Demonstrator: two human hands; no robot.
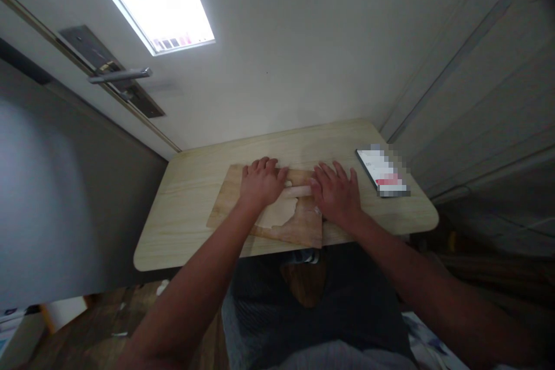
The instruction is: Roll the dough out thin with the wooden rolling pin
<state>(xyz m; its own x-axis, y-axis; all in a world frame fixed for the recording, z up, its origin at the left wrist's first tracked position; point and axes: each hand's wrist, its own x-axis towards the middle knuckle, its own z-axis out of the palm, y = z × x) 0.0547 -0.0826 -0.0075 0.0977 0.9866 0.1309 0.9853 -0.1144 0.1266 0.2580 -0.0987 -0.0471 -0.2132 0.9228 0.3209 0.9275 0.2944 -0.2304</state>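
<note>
A flattened sheet of pale dough (277, 213) with an uneven edge lies on a thin wooden board (310, 231). Across the dough's far part runs a light-coloured rolling pin (299, 191), its middle showing between my hands. My left hand (262, 180) rests over the pin's left end, palm down, fingers pointing away from me and curving over it. Over the right end lies my right hand (337, 192), its fingers somewhat spread and its thumb along the pin. Both palms hide the pin's ends, and my left forearm covers part of the dough.
The board sits on a small light wood table (173, 208) with rounded corners. To the right lies a phone (381, 173) with a lit screen, partly blurred. Behind the table stands a pale door (277, 69) with a metal handle (121, 75) and a bright window.
</note>
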